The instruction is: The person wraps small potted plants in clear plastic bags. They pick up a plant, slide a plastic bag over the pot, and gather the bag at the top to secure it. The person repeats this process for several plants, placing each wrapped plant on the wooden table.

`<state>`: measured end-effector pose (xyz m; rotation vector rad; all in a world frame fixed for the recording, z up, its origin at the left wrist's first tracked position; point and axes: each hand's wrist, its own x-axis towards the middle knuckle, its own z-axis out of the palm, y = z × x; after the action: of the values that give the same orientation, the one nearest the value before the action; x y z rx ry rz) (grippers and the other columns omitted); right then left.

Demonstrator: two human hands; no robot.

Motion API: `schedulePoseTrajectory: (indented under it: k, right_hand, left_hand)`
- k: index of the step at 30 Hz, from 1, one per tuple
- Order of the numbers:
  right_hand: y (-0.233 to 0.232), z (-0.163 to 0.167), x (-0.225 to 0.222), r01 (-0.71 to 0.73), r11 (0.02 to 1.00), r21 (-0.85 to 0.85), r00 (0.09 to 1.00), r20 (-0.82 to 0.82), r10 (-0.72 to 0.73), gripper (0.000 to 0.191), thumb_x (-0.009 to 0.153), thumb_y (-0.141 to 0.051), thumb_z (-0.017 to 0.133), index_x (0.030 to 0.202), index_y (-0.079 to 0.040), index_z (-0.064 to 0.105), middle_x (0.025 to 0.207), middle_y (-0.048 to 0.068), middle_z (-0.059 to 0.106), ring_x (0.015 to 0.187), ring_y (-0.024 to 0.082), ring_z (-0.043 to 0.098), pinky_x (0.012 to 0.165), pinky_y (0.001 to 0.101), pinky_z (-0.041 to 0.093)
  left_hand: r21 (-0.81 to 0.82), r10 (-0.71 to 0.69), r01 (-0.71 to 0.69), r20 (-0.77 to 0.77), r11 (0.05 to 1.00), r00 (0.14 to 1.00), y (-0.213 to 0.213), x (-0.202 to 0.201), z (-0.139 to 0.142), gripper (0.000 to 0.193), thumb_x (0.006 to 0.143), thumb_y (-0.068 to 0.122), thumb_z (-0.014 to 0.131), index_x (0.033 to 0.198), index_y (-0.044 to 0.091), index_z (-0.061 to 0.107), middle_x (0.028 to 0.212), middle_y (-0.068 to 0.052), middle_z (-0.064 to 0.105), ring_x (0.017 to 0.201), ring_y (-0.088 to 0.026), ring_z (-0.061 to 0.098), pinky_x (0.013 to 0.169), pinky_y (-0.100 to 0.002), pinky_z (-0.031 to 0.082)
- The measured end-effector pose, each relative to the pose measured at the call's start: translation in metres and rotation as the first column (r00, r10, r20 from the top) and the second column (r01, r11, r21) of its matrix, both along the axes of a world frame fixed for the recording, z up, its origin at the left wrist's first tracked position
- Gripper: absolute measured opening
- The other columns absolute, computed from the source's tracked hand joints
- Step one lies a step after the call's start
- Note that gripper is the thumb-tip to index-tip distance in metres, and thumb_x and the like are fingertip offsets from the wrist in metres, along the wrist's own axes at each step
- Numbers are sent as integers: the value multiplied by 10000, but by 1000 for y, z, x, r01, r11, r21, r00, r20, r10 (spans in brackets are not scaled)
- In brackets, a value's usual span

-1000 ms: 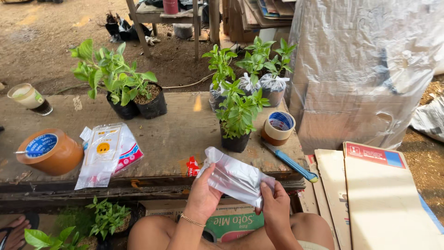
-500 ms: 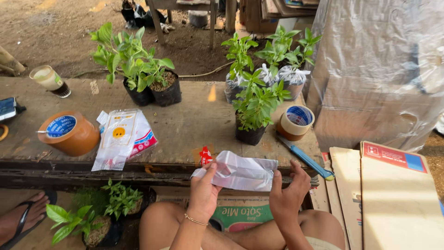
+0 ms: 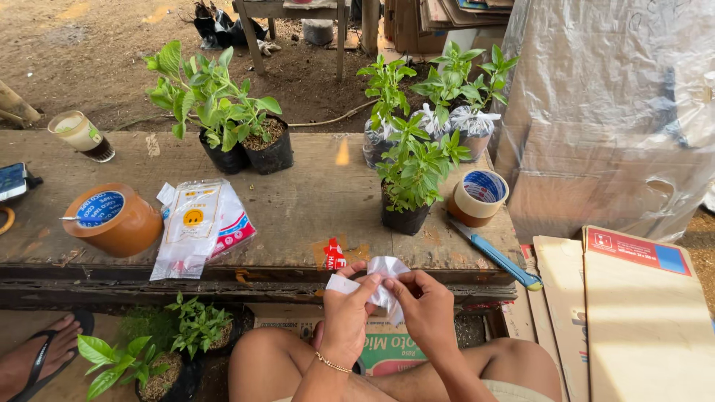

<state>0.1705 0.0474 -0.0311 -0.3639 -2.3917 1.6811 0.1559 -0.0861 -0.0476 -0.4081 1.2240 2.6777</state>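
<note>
Two hands meet just in front of the near edge of the tabletop (image 3: 298, 216), both pinched on one small clear plastic bag (image 3: 383, 279). The left hand (image 3: 344, 316) has its thumb and fingers closed on the bag's left side, where a flat corner sticks out; the right hand (image 3: 426, 313) has its fingertips closed on the crumpled right part. The bag hangs in the air between them, above the person's knees, touching nothing else.

By its look the bag is thin film: very light, limp, easily creased, and likely slick, with the two layers prone to clinging together. It should not break if dropped, but a sharp pull could tear or stretch it. The best hold seems to be at the edge or the mouth, one pinch on each side, so the layers can be rubbed apart.

On the tabletop, a flat pack of similar bags (image 3: 197, 227) lies toward the left, beside a big roll of brown tape (image 3: 112, 219) near the left end. A small potted plant in a black bag (image 3: 406, 182) stands near the right end, with a second tape roll (image 3: 478, 197) just beside it and a blue-handled cutter (image 3: 499, 257) along the near right corner. More potted seedlings (image 3: 231, 123) stand at the far edge.
</note>
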Motion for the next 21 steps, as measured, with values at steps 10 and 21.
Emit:
schedulePoseTrajectory:
  k: [10, 21]
  right_hand:
    - [43, -2, 3, 129, 907, 402, 928, -371, 33, 136, 953, -46, 657, 1073, -12, 711, 841, 123, 719, 729, 157, 704, 651, 322, 547]
    - [41, -24, 23, -73, 544, -836, 997, -49, 59, 241, 959, -16, 450, 1166, -37, 572, 994, 82, 634, 859, 142, 626, 769, 298, 520]
  left_hand:
    - [408, -2, 26, -58, 912, 998, -34, -4, 0, 500, 866, -9, 662, 1339, 65, 514, 921, -37, 614, 811, -156, 601, 814, -366, 544]
    - [-807, -420, -255, -513, 532, 748, -1, 50, 23, 548, 685, 22, 748, 1213, 50, 603, 917, -61, 482, 766, -147, 512, 665, -271, 472]
